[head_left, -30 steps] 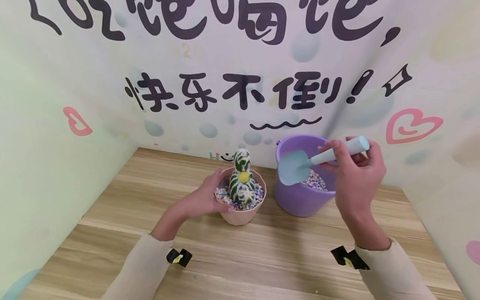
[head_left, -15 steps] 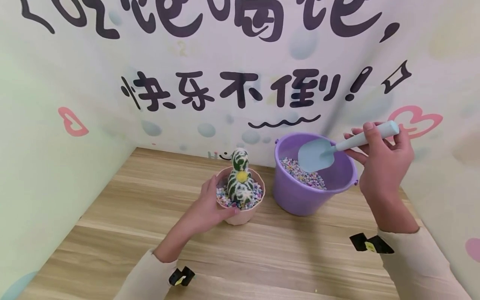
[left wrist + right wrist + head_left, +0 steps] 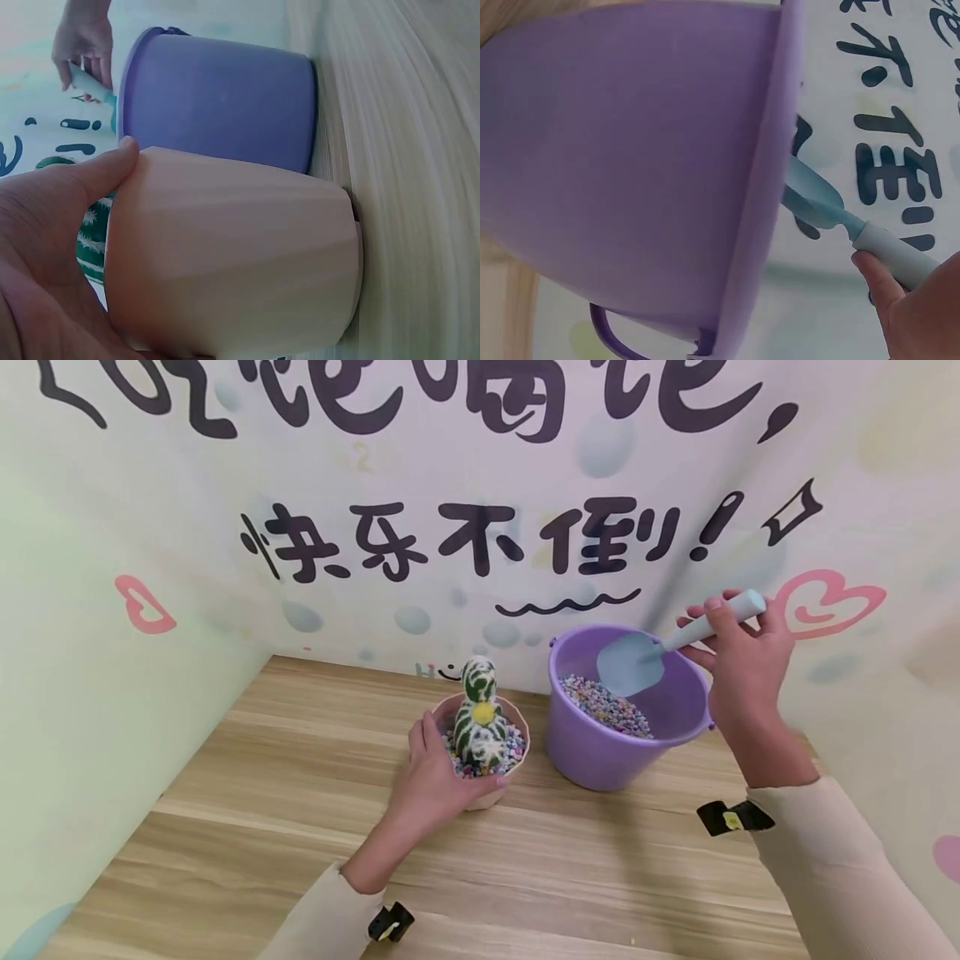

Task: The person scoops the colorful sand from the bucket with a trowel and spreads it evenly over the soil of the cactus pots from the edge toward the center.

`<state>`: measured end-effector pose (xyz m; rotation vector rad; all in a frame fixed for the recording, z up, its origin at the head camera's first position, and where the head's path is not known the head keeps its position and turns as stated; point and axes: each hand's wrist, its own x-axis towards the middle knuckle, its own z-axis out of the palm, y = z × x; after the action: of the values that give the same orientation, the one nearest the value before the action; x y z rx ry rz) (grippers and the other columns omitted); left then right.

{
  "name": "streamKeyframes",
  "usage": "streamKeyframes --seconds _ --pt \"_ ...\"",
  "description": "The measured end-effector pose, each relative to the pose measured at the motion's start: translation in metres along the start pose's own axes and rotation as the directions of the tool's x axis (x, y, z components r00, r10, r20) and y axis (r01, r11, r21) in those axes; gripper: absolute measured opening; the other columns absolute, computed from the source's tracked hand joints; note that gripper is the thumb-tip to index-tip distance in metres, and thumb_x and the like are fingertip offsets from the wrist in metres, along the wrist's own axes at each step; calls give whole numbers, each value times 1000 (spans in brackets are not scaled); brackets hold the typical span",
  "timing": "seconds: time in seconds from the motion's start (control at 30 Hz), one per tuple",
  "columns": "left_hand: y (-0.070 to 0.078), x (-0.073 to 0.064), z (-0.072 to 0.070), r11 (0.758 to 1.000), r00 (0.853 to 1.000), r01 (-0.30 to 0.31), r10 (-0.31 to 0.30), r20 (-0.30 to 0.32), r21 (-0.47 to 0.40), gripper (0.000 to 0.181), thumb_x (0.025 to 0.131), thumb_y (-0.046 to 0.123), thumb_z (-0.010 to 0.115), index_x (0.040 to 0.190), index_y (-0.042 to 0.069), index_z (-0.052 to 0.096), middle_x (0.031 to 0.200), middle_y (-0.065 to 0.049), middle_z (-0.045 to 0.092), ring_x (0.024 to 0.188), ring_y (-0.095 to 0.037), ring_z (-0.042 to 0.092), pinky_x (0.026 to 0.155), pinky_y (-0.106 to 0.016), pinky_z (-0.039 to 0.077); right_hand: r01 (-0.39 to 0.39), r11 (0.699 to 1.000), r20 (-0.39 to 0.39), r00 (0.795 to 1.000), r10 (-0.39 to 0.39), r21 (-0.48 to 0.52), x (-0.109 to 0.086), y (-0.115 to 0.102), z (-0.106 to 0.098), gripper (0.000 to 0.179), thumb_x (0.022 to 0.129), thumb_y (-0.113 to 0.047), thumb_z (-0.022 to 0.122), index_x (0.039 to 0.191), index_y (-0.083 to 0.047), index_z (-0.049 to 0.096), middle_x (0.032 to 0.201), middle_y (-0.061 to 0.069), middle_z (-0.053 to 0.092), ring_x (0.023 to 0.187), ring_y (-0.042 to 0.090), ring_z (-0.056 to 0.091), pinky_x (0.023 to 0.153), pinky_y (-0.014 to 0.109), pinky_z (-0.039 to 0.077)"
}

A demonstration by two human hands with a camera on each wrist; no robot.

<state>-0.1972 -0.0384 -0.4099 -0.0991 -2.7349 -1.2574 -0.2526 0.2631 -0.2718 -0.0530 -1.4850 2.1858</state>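
Note:
My left hand [image 3: 435, 781] grips the pale pink flowerpot [image 3: 232, 255] by its rim, thumb along the front and fingers round the left side. In the pot stands a green-and-white cactus [image 3: 481, 735] with a yellow flower, in multicoloured pebbles. My right hand [image 3: 750, 668] holds a light blue trowel [image 3: 630, 665] by its handle. The trowel's blade slants down over the opening of a purple bucket [image 3: 600, 760], where more small coloured pebbles [image 3: 603, 703] lie. In the right wrist view the bucket's rim hides part of the blade.
Both the pot and bucket stand on a wood-grain table [image 3: 465, 877], the bucket just right of the pot. A white printed wall sheet [image 3: 420, 468] with black characters rises close behind them. The bucket's handle [image 3: 615, 334] hangs at its side.
My right hand has drawn the trowel to the right, from the bucket's left rim to over its middle. My left hand has shifted forward and right around the pot, which stays in place.

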Motion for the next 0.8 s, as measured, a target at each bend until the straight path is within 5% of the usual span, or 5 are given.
streamKeyframes --seconds 0.4,0.8 --pt "3 1 0 1000 1000 18 -18 25 -21 130 52 59 79 144 5 4 136 -18 20 109 -34 41 86 -46 41 -58 984 -42 998 51 -167 22 32 -3 40 81 -15 69 113 -4 47 100 16 61 89 28 61 70 35 51" --pt "0 5 -4 997 997 43 -39 66 -69 128 53 55 81 145 12 3 140 -16 17 112 -36 40 90 -48 37 33 914 78 997 -2 -404 27 60 -4 34 84 -25 65 109 -8 48 109 15 57 98 27 55 72 28 51"
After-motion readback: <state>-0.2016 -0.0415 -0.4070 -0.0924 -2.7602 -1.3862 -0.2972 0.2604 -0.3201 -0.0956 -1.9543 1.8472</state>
